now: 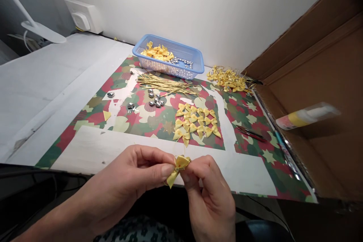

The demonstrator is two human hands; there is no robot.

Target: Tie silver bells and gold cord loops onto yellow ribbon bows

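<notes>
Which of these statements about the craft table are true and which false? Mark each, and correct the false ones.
1. Both hands pinch one yellow bow. True: the left hand and right hand hold it between them.
2. The basket is red. False: it is blue.
3. Loose bows lie on the patterned mat. True.
4. The gold wires lie inside the basket. False: they lie on the mat in front of it.
5. The glue tube lies in the cardboard box. True.

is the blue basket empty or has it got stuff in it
Not empty: the blue basket holds yellow bows at its left end and silver beads beside them.
</notes>
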